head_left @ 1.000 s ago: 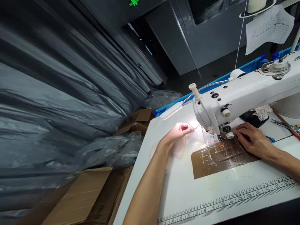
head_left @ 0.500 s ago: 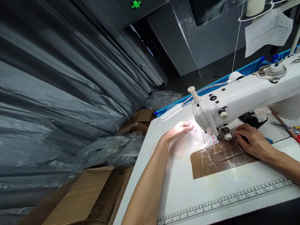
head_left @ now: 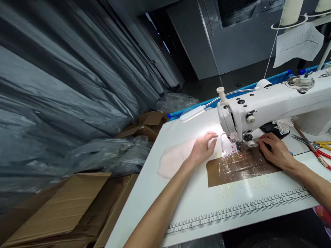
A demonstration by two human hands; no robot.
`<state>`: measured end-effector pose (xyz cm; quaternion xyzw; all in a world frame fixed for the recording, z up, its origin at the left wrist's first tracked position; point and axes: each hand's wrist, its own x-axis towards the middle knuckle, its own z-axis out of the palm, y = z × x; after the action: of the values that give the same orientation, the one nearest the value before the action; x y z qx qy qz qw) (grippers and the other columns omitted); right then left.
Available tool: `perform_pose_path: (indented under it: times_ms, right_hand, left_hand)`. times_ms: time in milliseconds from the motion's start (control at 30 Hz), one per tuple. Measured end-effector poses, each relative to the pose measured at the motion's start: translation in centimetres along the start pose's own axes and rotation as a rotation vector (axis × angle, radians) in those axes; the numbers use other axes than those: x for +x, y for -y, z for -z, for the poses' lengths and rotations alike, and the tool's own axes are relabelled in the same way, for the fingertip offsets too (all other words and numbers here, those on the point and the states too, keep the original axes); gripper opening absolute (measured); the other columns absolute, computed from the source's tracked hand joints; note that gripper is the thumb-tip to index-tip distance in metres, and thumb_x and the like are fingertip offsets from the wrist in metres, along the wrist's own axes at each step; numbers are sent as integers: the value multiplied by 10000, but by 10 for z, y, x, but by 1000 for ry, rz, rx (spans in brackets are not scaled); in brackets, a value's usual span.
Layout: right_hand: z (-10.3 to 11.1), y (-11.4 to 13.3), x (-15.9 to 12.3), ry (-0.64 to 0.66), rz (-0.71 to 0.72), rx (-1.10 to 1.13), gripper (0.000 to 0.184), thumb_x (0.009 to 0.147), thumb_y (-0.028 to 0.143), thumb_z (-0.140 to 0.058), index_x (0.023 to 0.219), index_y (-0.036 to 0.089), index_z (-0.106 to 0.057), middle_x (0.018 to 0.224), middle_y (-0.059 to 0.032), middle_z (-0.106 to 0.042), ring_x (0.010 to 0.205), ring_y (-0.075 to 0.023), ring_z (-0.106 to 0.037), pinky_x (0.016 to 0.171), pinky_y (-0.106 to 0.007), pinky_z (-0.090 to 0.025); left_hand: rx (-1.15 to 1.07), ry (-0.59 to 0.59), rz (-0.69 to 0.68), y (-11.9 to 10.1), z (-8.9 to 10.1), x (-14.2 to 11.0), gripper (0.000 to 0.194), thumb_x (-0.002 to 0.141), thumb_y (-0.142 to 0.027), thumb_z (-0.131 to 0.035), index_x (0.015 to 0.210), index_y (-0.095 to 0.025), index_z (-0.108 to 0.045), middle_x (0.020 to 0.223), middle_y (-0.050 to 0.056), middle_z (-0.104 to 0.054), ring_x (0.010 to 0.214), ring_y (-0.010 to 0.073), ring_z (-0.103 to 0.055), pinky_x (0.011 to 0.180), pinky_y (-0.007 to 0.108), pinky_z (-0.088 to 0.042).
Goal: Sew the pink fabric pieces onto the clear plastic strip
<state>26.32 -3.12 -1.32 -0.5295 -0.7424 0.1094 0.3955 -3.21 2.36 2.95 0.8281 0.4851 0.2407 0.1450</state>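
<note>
My left hand [head_left: 203, 148] hovers over or rests on the white table left of the sewing machine head [head_left: 232, 119]; thumb and fingers are apart, with nothing visible between them. Beside its wrist lies a thin, pale, see-through piece of fabric [head_left: 172, 160], partly hidden by the forearm. My right hand [head_left: 276, 153] is at the right end of the brown taped plate [head_left: 232, 168]. Its fingers are curled with the tips close together near the presser foot [head_left: 241, 146]; whatever they grip is hidden. A lamp [head_left: 192, 113] lights the needle area.
Right of the machine bed lie scissors [head_left: 303, 140], red-handled tools [head_left: 322, 156] and white lace [head_left: 283, 125]. A printed ruler [head_left: 235, 213] runs along the table's front edge. Cardboard boxes [head_left: 64, 203] and plastic bags [head_left: 116, 155] stand left, beside a grey curtain [head_left: 64, 103].
The left hand's fingers have gone from pinched together to spread. The pale fabric now lies flatter and further left. The right hand keeps its place by the plate; the view has shifted slightly.
</note>
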Motion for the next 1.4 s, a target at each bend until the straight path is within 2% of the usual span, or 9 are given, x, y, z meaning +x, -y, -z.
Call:
perform_pose_path:
  times_ms: [100, 233, 667, 900, 1000, 1067, 1200, 1267, 1400]
  right_hand:
    - [2, -3, 0, -30, -19, 5, 277, 924, 299, -457, 870, 179, -701, 970, -119, -652, 871, -246, -652, 743, -372, -555]
    - [2, -7, 0, -47, -23, -4, 265, 915, 298, -467, 926, 187, -707, 965, -111, -660, 919, -250, -655, 777, -374, -555]
    - [8, -5, -8, -3, 26, -261, 311, 897, 361, -506, 1049, 144, -669, 1023, -154, -617, 890, -286, -621, 722, -396, -554]
    - [18, -12, -26, -23, 57, -467, 342, 958, 278, -366, 826, 151, -655, 890, -158, -611, 803, -269, -599, 588, -339, -483]
    - [25, -4, -23, -11, 14, -412, 358, 961, 338, -354, 770, 163, -602, 874, -165, -633, 778, -267, -611, 573, -337, -465]
    - [27, 8, -21, 29, -103, -260, 346, 965, 389, -334, 787, 185, -548, 807, -137, -644, 693, -239, -615, 558, -328, -466]
    - [24, 35, -21, 332, -341, 93, 357, 1010, 427, -231, 974, 196, -500, 709, -46, -657, 493, -179, -580, 492, -288, -456]
    - [18, 45, -19, 414, -276, -33, 355, 1018, 378, -251, 1024, 181, -547, 741, -53, -680, 549, -185, -617, 527, -279, -453]
    - [4, 56, -8, 397, 28, -457, 370, 1018, 278, -335, 1210, 160, -627, 932, -109, -717, 769, -212, -675, 591, -268, -438]
  left_hand:
    - [145, -14, -240, -11, -20, -24, 245, 971, -280, -451, 1132, -199, -616, 1166, 114, -664, 1047, 261, -636, 897, 448, -493]
    - [188, -74, -368, -14, -40, -41, 284, 998, -266, -449, 1255, -191, -544, 1205, 139, -656, 1051, 271, -642, 840, 467, -520]
    - [184, -89, -282, -15, -41, -43, 286, 987, -285, -462, 1234, -176, -557, 1255, 163, -623, 1116, 289, -618, 850, 444, -497]
    - [276, -64, -313, -18, -38, -40, 215, 994, -272, -452, 1058, -161, -625, 1205, 131, -674, 950, 259, -621, 774, 416, -457]
    - [329, -134, -394, -20, -37, -40, 205, 1003, -235, -449, 1045, -133, -621, 1062, 104, -714, 826, 210, -622, 735, 382, -463]
    - [351, -167, -470, -22, -37, -40, 212, 1011, -193, -431, 968, -127, -627, 914, 68, -717, 746, 174, -618, 687, 336, -465]
    - [417, -165, -624, -26, -38, -43, 290, 991, -72, -389, 816, -129, -613, 745, 29, -663, 645, 136, -589, 585, 267, -457]
    - [480, -128, -668, -29, -37, -45, 293, 966, -27, -389, 800, -126, -608, 749, 33, -654, 643, 134, -582, 573, 254, -473]
    - [564, -31, -694, -36, -31, -50, 232, 936, -10, -432, 860, -116, -624, 806, 47, -669, 682, 148, -608, 550, 241, -502]
